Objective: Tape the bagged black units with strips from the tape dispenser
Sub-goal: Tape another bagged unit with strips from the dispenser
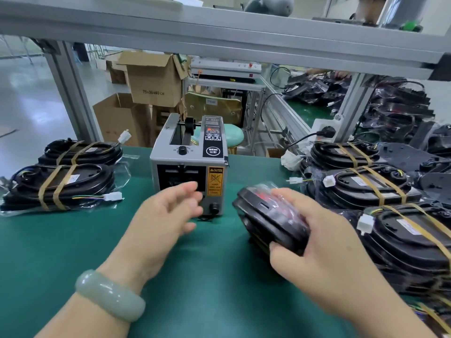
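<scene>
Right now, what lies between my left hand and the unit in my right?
Head view: between left hand and bagged black unit, gripped by the right hand, only bare green mat and the tape dispenser's front corner.

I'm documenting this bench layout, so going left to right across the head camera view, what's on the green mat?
Two taped units → tape dispenser → bagged black unit gripped by the right hand → pile of taped units. The left hand overlaps the dispenser, so it is left out.

green mat (pixel 73 240) — black units (pixel 271 215), tan tape bands (pixel 366 184), grey dispenser (pixel 166 162).
</scene>
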Available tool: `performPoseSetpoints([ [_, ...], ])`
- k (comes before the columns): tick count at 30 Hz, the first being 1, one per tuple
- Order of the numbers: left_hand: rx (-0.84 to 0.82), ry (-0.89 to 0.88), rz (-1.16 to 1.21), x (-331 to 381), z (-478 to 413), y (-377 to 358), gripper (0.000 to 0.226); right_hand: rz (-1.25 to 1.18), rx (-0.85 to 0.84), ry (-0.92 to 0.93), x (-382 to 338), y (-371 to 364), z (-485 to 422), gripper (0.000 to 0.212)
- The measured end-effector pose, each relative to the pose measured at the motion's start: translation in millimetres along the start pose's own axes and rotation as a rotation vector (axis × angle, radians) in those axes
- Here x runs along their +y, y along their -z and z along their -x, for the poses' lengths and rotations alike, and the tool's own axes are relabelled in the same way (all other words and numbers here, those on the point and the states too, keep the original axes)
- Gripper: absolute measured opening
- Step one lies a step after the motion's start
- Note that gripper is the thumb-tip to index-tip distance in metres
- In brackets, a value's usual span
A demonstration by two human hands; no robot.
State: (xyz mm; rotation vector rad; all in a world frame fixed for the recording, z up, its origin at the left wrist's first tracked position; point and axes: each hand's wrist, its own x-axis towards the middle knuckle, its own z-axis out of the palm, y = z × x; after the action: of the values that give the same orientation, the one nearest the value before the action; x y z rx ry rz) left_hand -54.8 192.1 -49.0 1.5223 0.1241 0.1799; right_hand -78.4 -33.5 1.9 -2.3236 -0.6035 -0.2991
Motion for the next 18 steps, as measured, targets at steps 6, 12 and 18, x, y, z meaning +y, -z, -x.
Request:
performPoseSetpoints([
  [6, 0.371, 0.344, 0.184, 9, -34, -2, 0.012, -0.066, 0.046, -0.073, 2, -13, 3, 0.052],
  [12, 0.373, 0.412, 0.184, 14, -48, -4, 0.012, -0.051, 0.017, -0.087, 3, -22, 3, 0.061],
  [18, 0.404, 0.431, 0.212, 18, -55, -9, 0.01, -0.035, 0.028, -0.101, 6, -25, 4, 0.068],
])
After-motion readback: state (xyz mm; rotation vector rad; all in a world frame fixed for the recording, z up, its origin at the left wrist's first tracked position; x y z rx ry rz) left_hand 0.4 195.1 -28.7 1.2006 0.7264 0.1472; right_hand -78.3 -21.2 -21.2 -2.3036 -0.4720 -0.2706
